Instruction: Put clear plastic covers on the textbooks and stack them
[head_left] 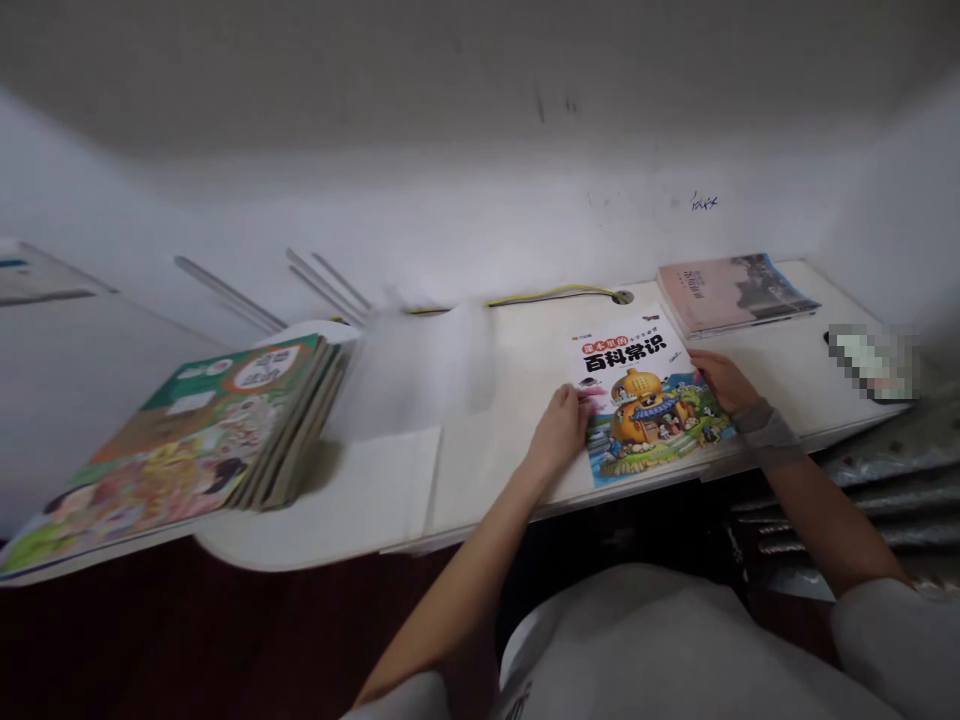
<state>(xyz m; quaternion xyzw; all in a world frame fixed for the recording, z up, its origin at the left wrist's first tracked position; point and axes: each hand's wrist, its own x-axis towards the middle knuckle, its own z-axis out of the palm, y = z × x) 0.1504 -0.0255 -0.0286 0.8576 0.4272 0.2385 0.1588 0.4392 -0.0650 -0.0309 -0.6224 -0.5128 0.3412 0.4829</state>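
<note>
A colourful book [651,400] with a gourd-shaped house on its cover lies in front of me at the table's near edge. My left hand [561,425] grips its left edge, fingers curled in. On the opposite side, my right hand [721,380] holds the right edge, with the thumb and some fingers partly hidden. The book's front cover faces up, and its title is in large black characters. A grey band circles my right wrist.
Green-covered picture books [187,430] form a stack on the left. A pink-covered book pile [731,292] sits at the back right, near a pixelated phone-like object [870,362]. A yellow cable [555,293] runs along the wall on the white table [495,450].
</note>
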